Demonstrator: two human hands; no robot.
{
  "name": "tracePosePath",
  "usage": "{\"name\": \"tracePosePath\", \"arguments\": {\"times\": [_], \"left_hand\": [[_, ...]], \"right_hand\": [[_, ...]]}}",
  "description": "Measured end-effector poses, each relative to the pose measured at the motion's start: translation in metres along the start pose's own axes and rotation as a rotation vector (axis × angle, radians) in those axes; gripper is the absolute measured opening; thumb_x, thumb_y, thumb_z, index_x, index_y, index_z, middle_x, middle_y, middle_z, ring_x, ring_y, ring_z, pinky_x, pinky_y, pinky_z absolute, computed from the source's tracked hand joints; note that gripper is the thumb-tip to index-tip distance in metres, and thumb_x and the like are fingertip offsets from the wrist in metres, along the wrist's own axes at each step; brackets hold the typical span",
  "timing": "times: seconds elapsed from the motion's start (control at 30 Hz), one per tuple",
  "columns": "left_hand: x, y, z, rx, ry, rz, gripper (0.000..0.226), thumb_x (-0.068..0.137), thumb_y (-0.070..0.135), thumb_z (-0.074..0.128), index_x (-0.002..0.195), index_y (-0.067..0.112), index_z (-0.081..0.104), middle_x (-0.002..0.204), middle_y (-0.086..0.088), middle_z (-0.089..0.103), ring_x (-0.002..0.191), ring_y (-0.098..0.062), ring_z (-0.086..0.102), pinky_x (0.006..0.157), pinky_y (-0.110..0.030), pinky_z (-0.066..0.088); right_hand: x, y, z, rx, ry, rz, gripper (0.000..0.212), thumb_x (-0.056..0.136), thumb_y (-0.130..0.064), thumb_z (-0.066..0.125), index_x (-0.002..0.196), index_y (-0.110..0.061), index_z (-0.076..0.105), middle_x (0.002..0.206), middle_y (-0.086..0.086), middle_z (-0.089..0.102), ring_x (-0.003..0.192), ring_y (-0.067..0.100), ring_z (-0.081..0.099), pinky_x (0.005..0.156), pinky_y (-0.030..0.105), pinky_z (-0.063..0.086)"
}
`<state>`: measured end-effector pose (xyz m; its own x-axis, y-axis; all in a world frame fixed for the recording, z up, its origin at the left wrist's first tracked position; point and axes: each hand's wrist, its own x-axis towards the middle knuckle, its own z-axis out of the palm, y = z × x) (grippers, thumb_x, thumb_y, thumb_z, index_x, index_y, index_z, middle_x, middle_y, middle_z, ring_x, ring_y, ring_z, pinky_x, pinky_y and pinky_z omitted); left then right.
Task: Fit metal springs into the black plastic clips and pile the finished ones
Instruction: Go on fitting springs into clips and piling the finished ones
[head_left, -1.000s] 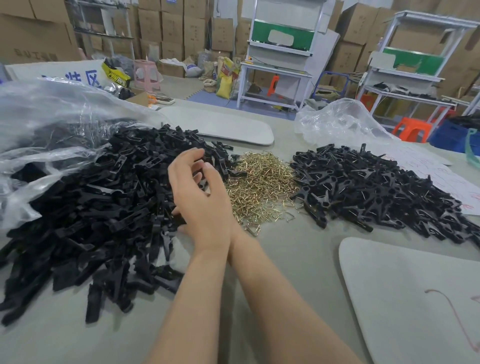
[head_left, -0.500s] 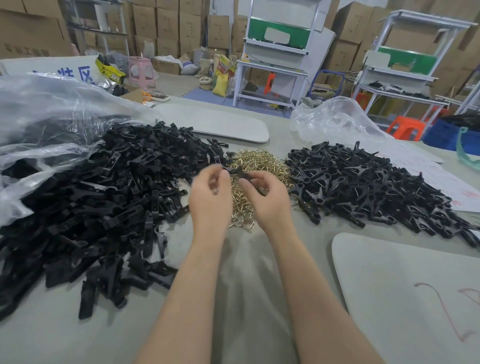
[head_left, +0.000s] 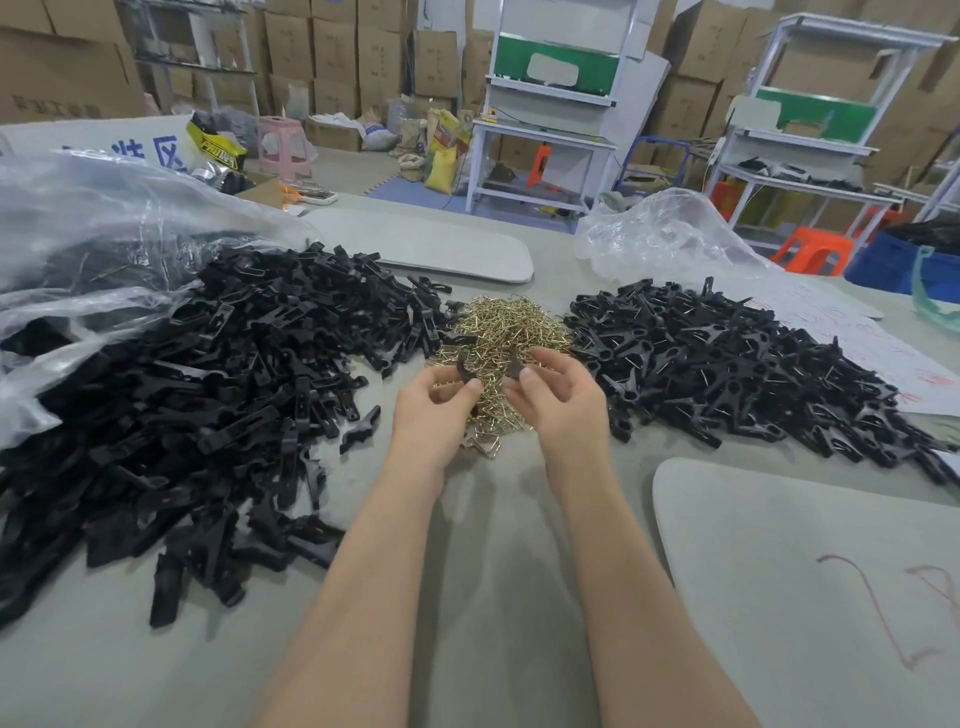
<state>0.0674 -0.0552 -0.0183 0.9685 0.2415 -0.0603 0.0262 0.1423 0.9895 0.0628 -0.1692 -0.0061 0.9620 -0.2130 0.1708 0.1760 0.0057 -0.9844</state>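
My left hand (head_left: 434, 410) pinches a black clip piece (head_left: 464, 364) between thumb and fingertips, just above the near edge of the brass spring heap (head_left: 501, 332). My right hand (head_left: 563, 400) pinches a second black clip piece (head_left: 515, 368) a little to the right; the two pieces are apart. A large pile of loose black clip halves (head_left: 208, 395) spreads over the left of the table. A pile of assembled black clips (head_left: 727, 364) lies on the right.
A clear plastic bag (head_left: 78, 249) covers the far left of the loose pile, and another bag (head_left: 670, 239) lies behind the right pile. Grey boards lie at the near right (head_left: 805, 582) and the far middle (head_left: 441, 244). Papers (head_left: 883, 358) sit at the right edge.
Both hands came away from the left pile to the spring heap. They now each hold a clip piece, separated, slightly nearer me than half a second ago.
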Motion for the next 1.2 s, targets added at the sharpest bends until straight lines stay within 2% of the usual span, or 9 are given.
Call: {"name": "tracePosePath", "arguments": {"times": [0.13,0.23,0.33,0.4,0.5,0.63,0.83,1.0,1.2], "left_hand": [[-0.0006,-0.0005,0.0034,0.001,-0.053,0.009,0.015,0.087,0.012,0.068,0.086,0.023,0.058,0.082,0.003,0.063,0.078,-0.011,0.059,0.082,-0.031,0.050],[0.0009,-0.0010,0.0011,-0.031,-0.047,0.032,0.011,0.085,0.012,0.070,0.089,0.018,0.062,0.079,0.002,0.064,0.071,-0.009,0.060,0.071,-0.021,0.053],[0.0021,-0.0011,0.0001,-0.035,-0.056,0.060,0.019,0.087,0.010,0.067,0.105,0.007,0.065,0.081,0.002,0.065,0.071,-0.004,0.061,0.061,-0.012,0.050],[0.0026,-0.0007,0.0010,-0.019,-0.072,0.075,0.023,0.089,0.009,0.065,0.111,0.004,0.065,0.083,0.001,0.066,0.072,-0.003,0.061,0.062,-0.012,0.050],[0.0031,-0.0002,0.0014,0.035,-0.073,0.107,0.021,0.089,0.010,0.064,0.110,0.007,0.066,0.079,0.005,0.066,0.070,-0.002,0.060,0.064,-0.013,0.050],[0.0019,-0.0006,0.0012,0.053,-0.060,0.108,0.021,0.088,0.011,0.065,0.109,0.008,0.066,0.080,0.005,0.066,0.073,-0.006,0.061,0.078,-0.025,0.054],[0.0002,0.0010,0.0015,0.010,-0.067,0.084,0.015,0.088,0.010,0.066,0.103,0.008,0.065,0.078,0.002,0.065,0.069,-0.006,0.060,0.073,-0.022,0.055],[-0.0010,0.0025,0.0023,-0.041,-0.071,0.064,0.015,0.089,0.011,0.064,0.104,0.008,0.064,0.081,0.001,0.065,0.070,-0.004,0.061,0.065,-0.013,0.054],[-0.0012,0.0026,0.0013,-0.019,-0.088,0.059,0.021,0.091,0.012,0.062,0.111,0.006,0.064,0.089,-0.004,0.067,0.077,-0.010,0.063,0.068,-0.016,0.054]], "right_hand": [[0.0005,0.0029,0.0031,-0.135,-0.067,-0.019,0.025,0.091,-0.011,0.060,0.116,-0.007,0.062,0.109,0.008,0.067,0.103,0.022,0.064,0.087,0.026,0.051],[0.0020,0.0041,0.0034,-0.142,-0.104,0.011,0.022,0.091,-0.010,0.061,0.112,-0.006,0.064,0.108,0.010,0.069,0.103,0.024,0.064,0.087,0.026,0.051],[0.0026,0.0044,0.0007,-0.150,-0.125,0.009,0.021,0.091,-0.012,0.060,0.111,-0.007,0.066,0.107,0.009,0.069,0.103,0.023,0.065,0.085,0.024,0.051],[0.0025,0.0038,-0.0002,-0.149,-0.121,0.000,0.021,0.092,-0.012,0.060,0.111,-0.009,0.067,0.108,0.009,0.069,0.103,0.023,0.065,0.086,0.024,0.051],[0.0035,0.0030,-0.0015,-0.202,-0.126,-0.043,0.023,0.093,-0.012,0.058,0.113,-0.010,0.067,0.111,0.009,0.069,0.106,0.023,0.064,0.090,0.026,0.050],[0.0036,0.0027,-0.0010,-0.262,-0.108,-0.089,0.022,0.093,-0.013,0.057,0.111,-0.013,0.069,0.108,0.006,0.070,0.104,0.021,0.064,0.089,0.026,0.049],[0.0038,0.0046,-0.0014,-0.255,-0.107,-0.076,0.020,0.092,-0.013,0.059,0.109,-0.012,0.069,0.105,0.005,0.070,0.101,0.021,0.065,0.087,0.025,0.050],[0.0051,0.0044,-0.0017,-0.269,-0.096,-0.075,0.020,0.092,-0.015,0.059,0.109,-0.014,0.069,0.105,0.004,0.070,0.101,0.020,0.065,0.088,0.025,0.049],[0.0055,0.0055,-0.0034,-0.261,-0.092,-0.065,0.020,0.092,-0.016,0.060,0.109,-0.015,0.069,0.105,0.003,0.070,0.101,0.019,0.065,0.086,0.023,0.049]]}}
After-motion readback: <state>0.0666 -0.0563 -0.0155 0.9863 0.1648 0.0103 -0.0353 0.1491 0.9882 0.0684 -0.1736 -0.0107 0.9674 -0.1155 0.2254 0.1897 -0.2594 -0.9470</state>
